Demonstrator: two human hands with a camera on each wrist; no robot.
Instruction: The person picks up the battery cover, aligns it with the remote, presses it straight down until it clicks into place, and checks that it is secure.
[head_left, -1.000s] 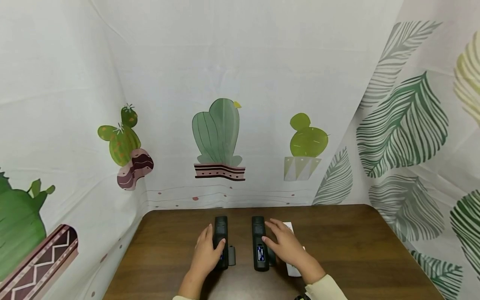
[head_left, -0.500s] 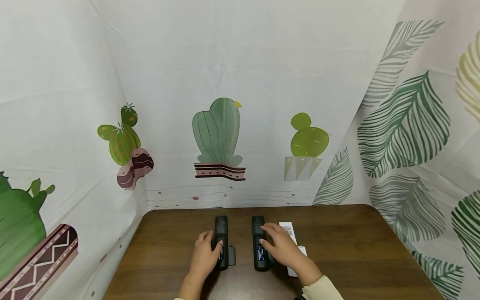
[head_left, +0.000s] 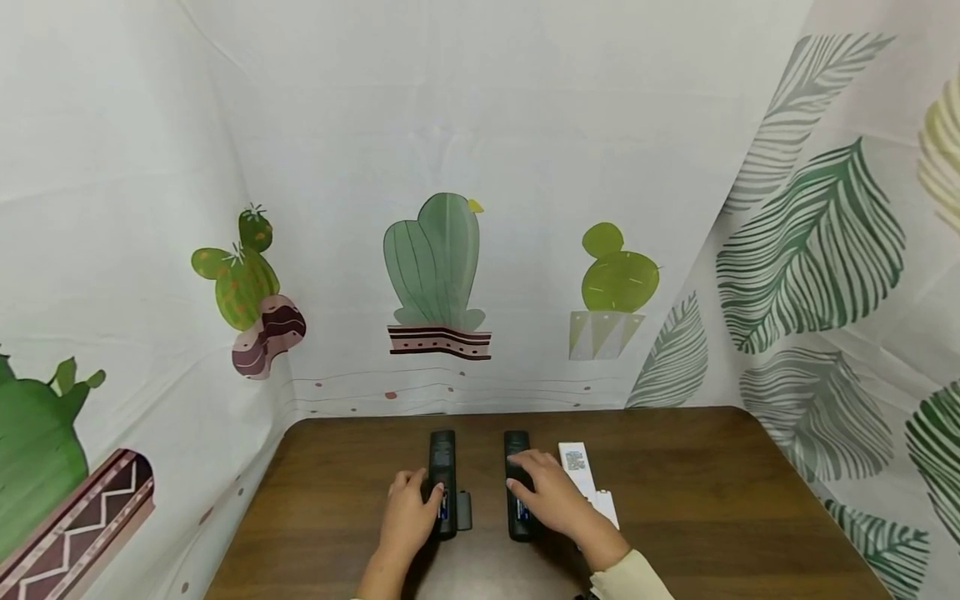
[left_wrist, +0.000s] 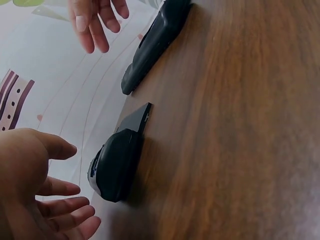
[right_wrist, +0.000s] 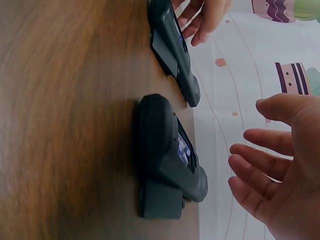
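Two black remote controls lie face down, side by side on the wooden table. The left remote and right remote both have open battery bays with batteries showing. A dark battery cover rests against the left remote's right side. Another cover lies beside the right remote in the right wrist view. My left hand hovers over the left remote's left edge, fingers relaxed, holding nothing. Above the right remote is my right hand, loosely spread and holding nothing; in the right wrist view it is apart from the remote.
To the right of my right hand lies a white, remote-like object with a small printed label, partly hidden by the forearm. A white flat piece sits next to it. A printed white cloth hangs behind the brown table.
My right hand has shifted left, from beside the right remote to over it, baring more of the white object. My left hand has barely moved. The remotes stay in place.
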